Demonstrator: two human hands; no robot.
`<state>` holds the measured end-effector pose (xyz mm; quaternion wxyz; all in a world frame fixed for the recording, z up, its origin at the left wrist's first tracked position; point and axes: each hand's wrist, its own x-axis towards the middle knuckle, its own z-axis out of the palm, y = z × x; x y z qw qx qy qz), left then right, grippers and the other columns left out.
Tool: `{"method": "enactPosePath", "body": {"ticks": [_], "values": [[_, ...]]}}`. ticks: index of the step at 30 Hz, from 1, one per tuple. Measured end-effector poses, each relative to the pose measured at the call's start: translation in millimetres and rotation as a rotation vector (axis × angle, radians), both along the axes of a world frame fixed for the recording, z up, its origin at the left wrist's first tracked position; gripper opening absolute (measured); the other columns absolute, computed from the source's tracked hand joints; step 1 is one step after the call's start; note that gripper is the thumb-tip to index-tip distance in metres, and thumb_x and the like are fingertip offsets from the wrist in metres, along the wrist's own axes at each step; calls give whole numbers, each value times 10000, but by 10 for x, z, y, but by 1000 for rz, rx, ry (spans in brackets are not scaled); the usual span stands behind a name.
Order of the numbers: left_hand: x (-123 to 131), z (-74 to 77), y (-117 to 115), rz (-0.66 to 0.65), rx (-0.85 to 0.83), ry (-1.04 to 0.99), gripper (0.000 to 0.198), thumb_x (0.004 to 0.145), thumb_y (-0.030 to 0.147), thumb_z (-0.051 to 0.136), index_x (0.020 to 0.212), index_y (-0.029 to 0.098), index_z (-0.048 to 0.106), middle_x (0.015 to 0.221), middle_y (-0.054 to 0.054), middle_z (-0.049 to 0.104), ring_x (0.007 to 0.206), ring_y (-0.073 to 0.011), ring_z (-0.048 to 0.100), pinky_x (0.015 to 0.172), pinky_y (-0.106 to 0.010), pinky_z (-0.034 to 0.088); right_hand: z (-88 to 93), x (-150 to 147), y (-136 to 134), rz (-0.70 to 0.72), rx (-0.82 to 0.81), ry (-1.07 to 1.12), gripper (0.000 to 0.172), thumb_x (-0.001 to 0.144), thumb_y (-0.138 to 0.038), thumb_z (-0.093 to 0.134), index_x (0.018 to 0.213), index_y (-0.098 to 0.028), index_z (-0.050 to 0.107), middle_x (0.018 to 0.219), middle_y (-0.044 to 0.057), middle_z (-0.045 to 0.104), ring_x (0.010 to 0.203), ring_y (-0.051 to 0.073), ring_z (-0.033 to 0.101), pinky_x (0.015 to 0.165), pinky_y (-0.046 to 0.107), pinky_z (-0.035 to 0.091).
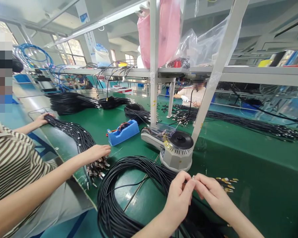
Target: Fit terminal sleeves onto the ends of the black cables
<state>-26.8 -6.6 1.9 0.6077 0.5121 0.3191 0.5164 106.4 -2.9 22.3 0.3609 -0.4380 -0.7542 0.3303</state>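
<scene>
Both of my hands meet above a large coil of black cables (108,198). My left hand (177,198) is closed in a pinch, its fingertips almost against those of my right hand (211,191). Between them shows a small pale piece (193,177), possibly a cable's end; the fingers cover most of it. My right hand pinches it from the other side. Beyond my right hand lie several cable ends with yellow tape (229,185). The far part of the coil passes beneath my hands, partly hidden by them.
Just ahead stands a round tape-dispensing machine (176,160), with a blue tape dispenser (124,133) left of it. A co-worker's hand (98,153) is over a cable bundle (72,130) at left. White shelf posts (210,71) rise from the green table (253,158).
</scene>
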Motion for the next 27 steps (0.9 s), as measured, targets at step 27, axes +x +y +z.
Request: {"method": "enactPosePath", "body": {"ticks": [27], "values": [[6,-22,-35,56,-187,-222,197,696,242,628,694,152,452,536,70,425,338,-10,280,298,-142,215,-115,-92,-11,-135,-168,460,286,812,-415,546,688,-158,545,509,-48,404,444,98,335,424,206,276]]}}
